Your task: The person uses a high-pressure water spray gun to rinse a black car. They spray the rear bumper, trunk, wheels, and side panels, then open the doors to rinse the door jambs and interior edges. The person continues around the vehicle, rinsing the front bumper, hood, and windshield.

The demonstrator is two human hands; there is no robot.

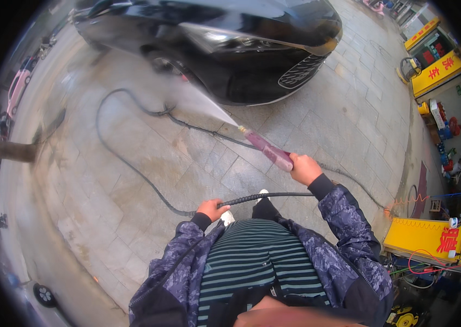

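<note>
My right hand [306, 169] grips the rear of a purple-red pressure washer spray gun [270, 151], whose brass nozzle [242, 128] points away and to the left. A white fan of water [210, 104] leaves the nozzle toward the front wheel [167, 64] of a black car [251, 69]. Spray mist blurs that wheel and the ground beside it. Lower down, my left hand [213, 210] is closed around the black hose [255, 198], which has a spiral wrap to the right of the hand. Where the hose meets the gun is hidden behind my right hand and sleeve.
The hose loops over wet grey paving slabs [165, 163] toward the car. A tree trunk [12, 150] rises at the left. Yellow signboards [439, 75] with writing, a vacuum cleaner [409, 68] and a coiled orange air hose [406, 201] line the right side. Parked cars [19, 90] stand farther left.
</note>
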